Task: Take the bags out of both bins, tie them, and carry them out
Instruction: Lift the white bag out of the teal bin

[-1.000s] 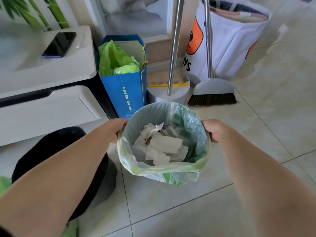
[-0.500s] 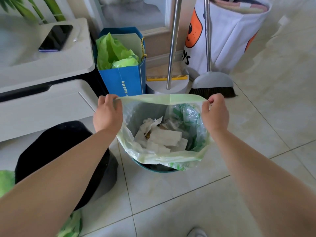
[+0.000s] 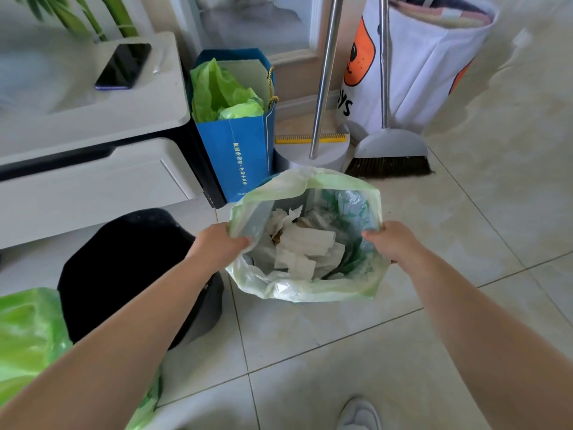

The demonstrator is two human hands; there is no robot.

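Tiled floor is filling the frame from 3 to 6 o'clock. White worktop is occupying the 10 o'clock area. White fabric hamper with orange print is standing at 1 o'clock. Black bin is sitting on the floor at 8 o'clock, touching a bright green bag at 7 o'clock. Pale green bin bag, mouth open, is sitting at the centre on the floor, at 6 o'clock of a blue paper bag stuffed with green plastic. Broom and dustpan with a yellow comb are standing at 12 o'clock of the bin bag. The left hand is gripping the bag's rim at its 9 o'clock edge, and the right hand is gripping it at 3 o'clock, fingers curled over the plastic. Crumpled white tissues are lying inside. Dark phone is lying on the worktop.
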